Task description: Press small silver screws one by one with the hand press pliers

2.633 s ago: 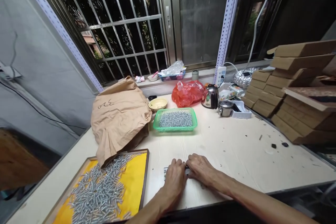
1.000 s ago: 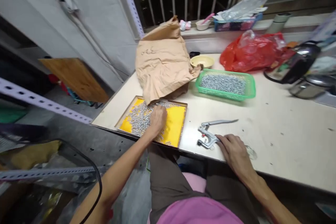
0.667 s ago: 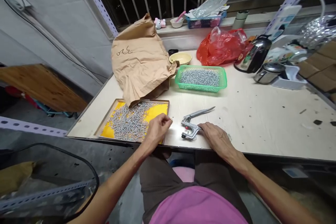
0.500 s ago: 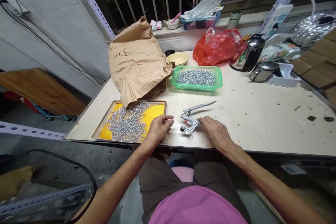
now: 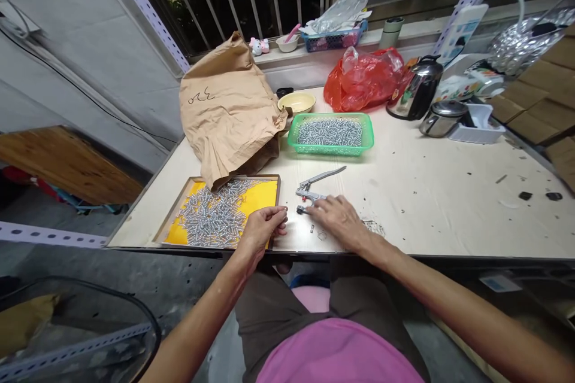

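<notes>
The pliers [image 5: 311, 194] were mid-frame, their upper handle [image 5: 324, 175] slanting toward upper right, just right of the left hand's fingers [image 5: 273, 212], pinched on something too small to tell or on nothing. The nearer right hand [image 5: 340, 221] half-bent over the lower part; I could not tell its grip.

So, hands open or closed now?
Left hand: closed in a pinch; anything held is too small to tell.
Right hand: over the pliers; grip can't be told.
</notes>
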A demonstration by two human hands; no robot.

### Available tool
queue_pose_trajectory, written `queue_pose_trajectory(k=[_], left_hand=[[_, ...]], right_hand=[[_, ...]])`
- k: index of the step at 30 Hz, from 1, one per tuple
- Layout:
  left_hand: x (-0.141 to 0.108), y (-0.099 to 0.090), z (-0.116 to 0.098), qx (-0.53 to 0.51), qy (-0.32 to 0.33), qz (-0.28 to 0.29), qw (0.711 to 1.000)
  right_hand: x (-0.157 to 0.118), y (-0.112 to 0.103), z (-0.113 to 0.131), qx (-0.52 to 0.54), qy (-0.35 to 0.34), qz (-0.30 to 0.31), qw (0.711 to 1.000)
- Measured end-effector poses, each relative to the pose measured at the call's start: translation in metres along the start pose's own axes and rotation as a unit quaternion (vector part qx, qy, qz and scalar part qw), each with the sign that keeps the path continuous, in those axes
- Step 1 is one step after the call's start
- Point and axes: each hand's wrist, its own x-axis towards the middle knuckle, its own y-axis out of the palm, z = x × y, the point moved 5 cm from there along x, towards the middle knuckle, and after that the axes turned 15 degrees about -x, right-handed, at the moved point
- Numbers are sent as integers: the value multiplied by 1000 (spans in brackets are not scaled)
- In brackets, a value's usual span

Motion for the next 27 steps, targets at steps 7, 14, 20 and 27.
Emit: queue_pose_trajectory(k=[7,14,20,27], left_hand=[[1,-13,5,-59,-11,-6,998],[5,-7,1,-72,-6,-7,997],[20,17,-4,-21,42,18,999],[51,28,1,128,57,11,990]], right_hand=[[-11,17,40,55,-62,-18,996],[38,-45,-27,35,34,-156,986],[65,-65,-92,13,194,-66,979],[10,12,-32,-22,110,80,991]])
